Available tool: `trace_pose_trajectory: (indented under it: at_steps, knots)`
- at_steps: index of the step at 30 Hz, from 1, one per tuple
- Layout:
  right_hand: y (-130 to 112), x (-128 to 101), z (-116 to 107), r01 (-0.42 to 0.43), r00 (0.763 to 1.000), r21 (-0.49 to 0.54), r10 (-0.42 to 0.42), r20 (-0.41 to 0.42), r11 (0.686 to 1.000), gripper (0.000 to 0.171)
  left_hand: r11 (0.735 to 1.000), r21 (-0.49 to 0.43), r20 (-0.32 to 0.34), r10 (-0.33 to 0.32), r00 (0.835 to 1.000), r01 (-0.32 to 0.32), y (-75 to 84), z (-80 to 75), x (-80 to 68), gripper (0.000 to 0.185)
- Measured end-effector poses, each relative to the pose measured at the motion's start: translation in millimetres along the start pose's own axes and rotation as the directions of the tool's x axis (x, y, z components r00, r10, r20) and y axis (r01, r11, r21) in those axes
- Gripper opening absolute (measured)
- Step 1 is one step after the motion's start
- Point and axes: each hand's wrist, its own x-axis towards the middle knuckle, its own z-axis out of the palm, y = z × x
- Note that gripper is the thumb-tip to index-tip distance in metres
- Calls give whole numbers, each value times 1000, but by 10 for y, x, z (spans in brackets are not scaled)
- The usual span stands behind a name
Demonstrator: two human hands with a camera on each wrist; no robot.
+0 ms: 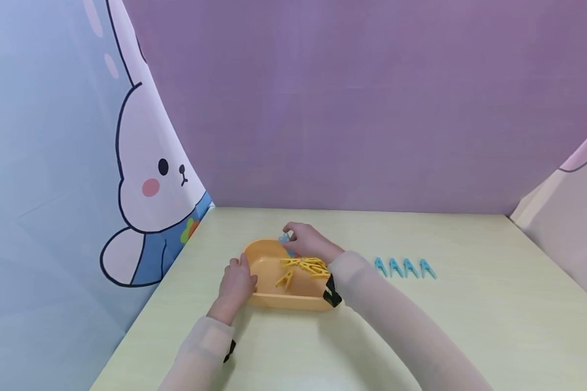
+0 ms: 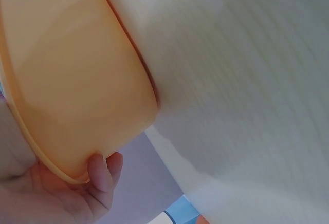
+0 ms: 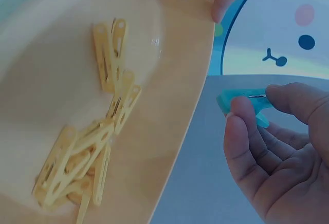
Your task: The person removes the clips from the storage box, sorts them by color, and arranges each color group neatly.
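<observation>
An orange plastic basin (image 1: 293, 302) stands on the table, with several yellow clothespins (image 3: 105, 57) lying loose inside it. My left hand (image 1: 237, 282) holds the basin's left end, thumb on the inner side and fingers round the rim and outer wall. Over the basin's far edge, my right hand (image 1: 310, 241) pinches a blue clothespin (image 3: 234, 99) between thumb and fingers. The right wrist view shows that clothespin beside the basin's rim, apart from the yellow ones. The right forearm hides the basin's right end in the head view.
To the right of the basin, several blue clothespins (image 1: 396, 267) lie in a row on the pale table (image 1: 469, 326). A purple wall (image 1: 362, 108) rises behind the table. On the left is a blue wall panel with a cartoon rabbit (image 1: 151, 163).
</observation>
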Motion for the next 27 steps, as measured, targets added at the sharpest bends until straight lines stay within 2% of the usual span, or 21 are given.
trace_pose_trajectory:
  at_steps: [2, 8, 16, 22, 27]
  knots:
    - [36, -5, -21, 1, 1000, 8, -1, -3, 1000, 40, 1000, 9, -20, 11, 1000, -11, -29, 34, 4, 64]
    - [105, -41, -86, -5, 1000, 21, 6, -24, 1000, 39, 1000, 10, -25, 17, 1000, -17, -51, 55, -3, 64]
    - [144, -135, -224, -1, 997, 39, 4, -73, 999, 39, 1000, 17, 13, 8, 1000, -8, -24, 30, -6, 65]
    - [196, -210, -345, 11, 995, 10, -9, -104, 1000, 38, 1000, 11, 4, 15, 1000, -15, -31, 34, -3, 65]
    - [244, -251, -418, 1, 992, 41, 4, -124, 999, 38, 1000, 14, 5, 17, 1000, -17, -33, 35, 1, 65]
